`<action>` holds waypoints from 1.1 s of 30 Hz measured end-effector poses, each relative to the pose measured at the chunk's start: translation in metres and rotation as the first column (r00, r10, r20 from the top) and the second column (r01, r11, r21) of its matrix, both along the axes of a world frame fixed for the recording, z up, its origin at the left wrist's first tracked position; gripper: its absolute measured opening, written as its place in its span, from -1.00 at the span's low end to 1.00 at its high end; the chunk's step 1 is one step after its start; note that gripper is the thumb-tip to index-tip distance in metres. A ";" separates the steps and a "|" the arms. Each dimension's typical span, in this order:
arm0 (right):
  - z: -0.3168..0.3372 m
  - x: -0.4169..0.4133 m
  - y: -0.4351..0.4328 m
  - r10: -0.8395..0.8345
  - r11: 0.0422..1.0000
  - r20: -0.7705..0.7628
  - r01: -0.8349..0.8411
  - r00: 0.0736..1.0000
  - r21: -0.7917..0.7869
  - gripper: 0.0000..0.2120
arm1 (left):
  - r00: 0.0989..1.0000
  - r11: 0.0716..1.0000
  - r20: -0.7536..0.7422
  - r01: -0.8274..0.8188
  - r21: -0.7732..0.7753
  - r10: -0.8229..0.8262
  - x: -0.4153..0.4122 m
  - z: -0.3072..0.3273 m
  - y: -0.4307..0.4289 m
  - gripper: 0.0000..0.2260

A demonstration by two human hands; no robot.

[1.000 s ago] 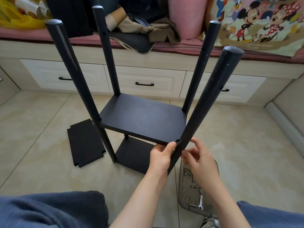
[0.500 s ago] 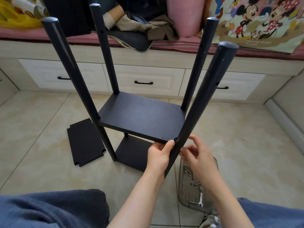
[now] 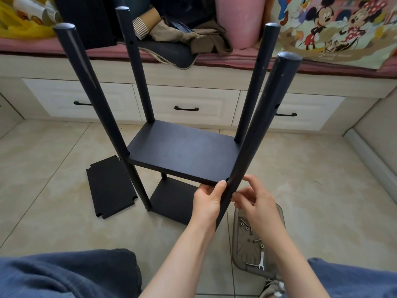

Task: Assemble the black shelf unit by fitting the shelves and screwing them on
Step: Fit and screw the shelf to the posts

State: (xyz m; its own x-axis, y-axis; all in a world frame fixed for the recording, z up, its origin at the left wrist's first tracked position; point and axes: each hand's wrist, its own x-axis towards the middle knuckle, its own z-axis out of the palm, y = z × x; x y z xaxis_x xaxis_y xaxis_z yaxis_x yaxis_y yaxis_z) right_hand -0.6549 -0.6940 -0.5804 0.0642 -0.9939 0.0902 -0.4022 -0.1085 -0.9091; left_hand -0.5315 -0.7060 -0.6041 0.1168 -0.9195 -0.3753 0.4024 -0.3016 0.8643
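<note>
Shelf unit (image 3: 184,155) upright, poles (image 3: 266,125) near-vertical

Looks forward and down from a seated person's head, wide-angle, close above the left hand (image 3: 207,201) and right hand (image 3: 256,204) at the black four-post shelf unit (image 3: 182,151); faces white panelled drawer fronts (image 3: 193,100) across the beige tiled floor (image 3: 311,190).

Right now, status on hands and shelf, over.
Left hand grips middle shelf corner at near pole. Right hand fingers at that pole, contents hidden. Spare shelf lies aside, nothing blocking.
</note>
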 end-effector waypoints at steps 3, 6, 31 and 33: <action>-0.001 0.000 -0.003 -0.011 1.000 -0.012 0.011 1.000 0.005 -0.53 | 1.000 1.000 -0.004 -0.017 0.008 0.017 -0.002 0.001 0.003 -0.83; -0.001 0.000 -0.005 -0.028 0.999 -0.070 0.027 0.997 -0.020 -0.51 | 1.000 1.000 -0.001 -0.023 0.015 0.023 -0.001 0.000 0.005 -0.82; 0.008 -0.023 -0.028 0.169 0.939 0.249 -0.233 0.953 0.252 -0.50 | 0.298 0.779 0.930 0.522 -0.348 0.216 0.028 0.021 0.003 -0.61; 0.010 -0.024 -0.027 0.166 0.930 0.250 -0.236 0.954 0.283 -0.56 | 0.301 0.768 0.930 0.538 -0.347 0.210 0.031 0.022 0.000 -0.62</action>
